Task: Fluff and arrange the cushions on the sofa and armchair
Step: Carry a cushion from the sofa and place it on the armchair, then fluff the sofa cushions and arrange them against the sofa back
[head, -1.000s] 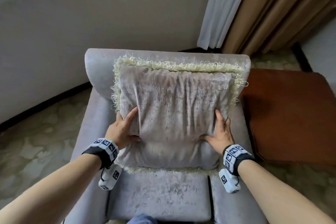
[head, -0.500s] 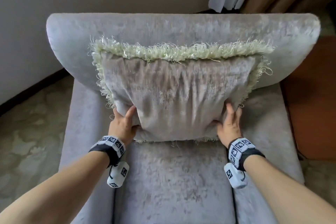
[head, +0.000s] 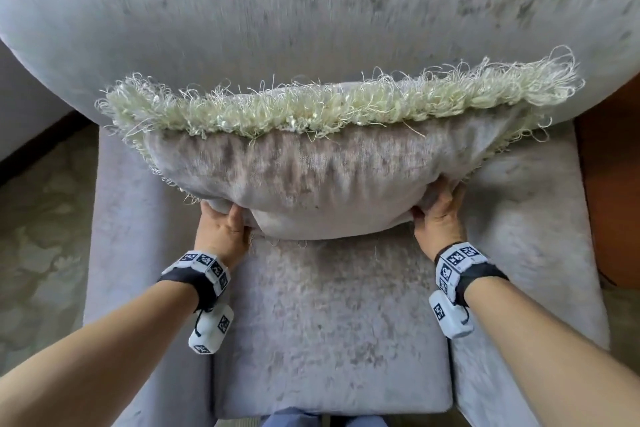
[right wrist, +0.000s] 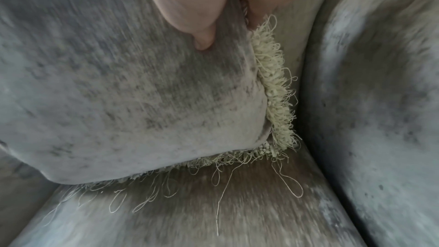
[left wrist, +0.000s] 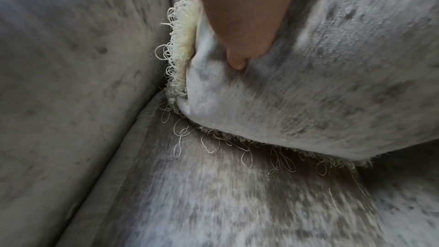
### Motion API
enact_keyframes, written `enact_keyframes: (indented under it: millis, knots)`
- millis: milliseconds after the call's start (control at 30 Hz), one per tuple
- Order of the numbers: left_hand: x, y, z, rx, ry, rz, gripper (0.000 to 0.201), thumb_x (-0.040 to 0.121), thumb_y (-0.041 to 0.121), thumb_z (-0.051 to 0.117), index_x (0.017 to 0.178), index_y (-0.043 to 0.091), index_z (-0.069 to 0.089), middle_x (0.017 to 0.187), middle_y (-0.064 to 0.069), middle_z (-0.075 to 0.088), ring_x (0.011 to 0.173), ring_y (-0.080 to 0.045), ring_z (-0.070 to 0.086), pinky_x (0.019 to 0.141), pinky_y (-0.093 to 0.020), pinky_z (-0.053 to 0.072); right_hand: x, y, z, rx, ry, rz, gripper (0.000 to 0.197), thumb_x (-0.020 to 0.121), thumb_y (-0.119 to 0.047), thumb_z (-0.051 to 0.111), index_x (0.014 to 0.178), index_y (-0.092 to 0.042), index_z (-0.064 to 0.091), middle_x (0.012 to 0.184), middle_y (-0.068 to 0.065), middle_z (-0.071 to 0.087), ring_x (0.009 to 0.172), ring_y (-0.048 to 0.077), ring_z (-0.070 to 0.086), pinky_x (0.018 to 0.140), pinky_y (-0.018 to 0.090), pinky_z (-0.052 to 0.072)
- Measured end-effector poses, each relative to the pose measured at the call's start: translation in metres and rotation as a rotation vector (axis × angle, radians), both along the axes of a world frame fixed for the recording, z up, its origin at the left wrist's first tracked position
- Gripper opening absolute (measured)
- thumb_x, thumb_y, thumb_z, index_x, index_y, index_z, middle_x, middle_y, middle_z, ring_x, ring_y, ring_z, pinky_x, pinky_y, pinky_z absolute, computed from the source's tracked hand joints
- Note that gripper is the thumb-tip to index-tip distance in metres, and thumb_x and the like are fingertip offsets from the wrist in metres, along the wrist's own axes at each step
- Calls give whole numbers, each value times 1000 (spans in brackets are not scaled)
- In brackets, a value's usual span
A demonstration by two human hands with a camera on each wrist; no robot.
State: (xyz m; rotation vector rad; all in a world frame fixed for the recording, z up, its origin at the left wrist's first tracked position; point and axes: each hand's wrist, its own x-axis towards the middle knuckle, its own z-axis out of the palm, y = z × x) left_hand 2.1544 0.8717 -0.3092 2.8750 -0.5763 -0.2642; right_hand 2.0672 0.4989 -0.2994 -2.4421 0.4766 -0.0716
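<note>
— What is held nearest the body?
— The cushion (head: 322, 180) is gripped at its lower corners by the left hand (head: 221, 229) and right hand (head: 438, 218).
— And placed where?
— On the armchair (head: 332, 322) seat, leaned against the backrest.

Patterned pale-green floor (head: 38, 246) spreads out on the left — a dark skirting strip (head: 31, 158) meets it, and reddish-brown wooden furniture (head: 613, 184) crowds the right edge.

patterned carpet (head: 38, 236) left of chair | brown wooden table (head: 613, 184) right
</note>
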Motion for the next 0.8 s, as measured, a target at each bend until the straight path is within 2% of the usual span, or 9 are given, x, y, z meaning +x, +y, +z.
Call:
enact_keyframes:
  millis: [100,200,300,367,400,467,533,633,800]
  knots:
    - [0,-2,11,2,-94,-25,76,56,7,73,123,6,39,93,-27,53,78,-41,45,65,-49,45,-1,2,5,-1,37,18,106,70,3,72,141,-30,1,135,43,29,98,63,51,70,57,53]
    - [-7,1,29,13,-23,29,77,63,13,69,132,15,37,103,-26,47,86,-40,44,73,-49,45,-10,13,22,-30,141,14,103,70,-2,75,143,-22,5,134,40,30,98,59,50,70,58,51]
    - [-18,3,51,35,115,108,85,68,14,69,142,26,29,117,-30,41,96,-47,47,78,-51,50,-24,18,45,-124,274,11,98,75,-11,74,143,-22,5,146,33,19,120,54,37,92,60,45]
    - [-26,2,68,66,233,168,97,71,12,68,147,37,13,135,-32,26,106,-51,47,84,-50,52,-32,19,67,-115,339,-2,91,80,-13,69,148,-19,8,154,22,12,134,46,25,106,55,35]
    - [-31,0,78,81,277,191,101,71,10,66,147,42,6,140,-29,20,109,-49,48,85,-49,52,-36,19,81,-91,358,-7,86,83,-13,65,151,-21,11,157,15,8,138,42,20,109,51,32]
    - [-42,-4,104,121,306,203,97,72,14,63,147,41,8,138,-21,25,107,-42,49,83,-46,52,-48,20,114,-48,400,10,77,88,-13,59,151,-28,18,160,0,4,141,32,19,108,44,34]
    - [-49,-12,134,168,305,195,80,72,22,64,140,35,25,128,-14,37,103,-36,49,79,-43,50,-64,19,146,-44,428,41,72,91,-14,56,151,-32,21,159,-9,8,139,26,21,107,40,36]
    - [-52,-27,177,180,273,143,57,72,24,63,125,30,43,116,-8,43,104,-31,49,80,-41,49,-87,17,190,-88,418,72,66,93,-18,54,150,-32,24,155,-9,24,136,20,26,109,37,35]
    - [-61,-50,226,151,284,26,55,78,24,57,130,28,43,118,-7,49,104,-28,53,82,-37,50,-128,12,240,-118,359,40,56,91,-21,56,145,-24,38,144,-2,44,130,23,40,108,38,35]
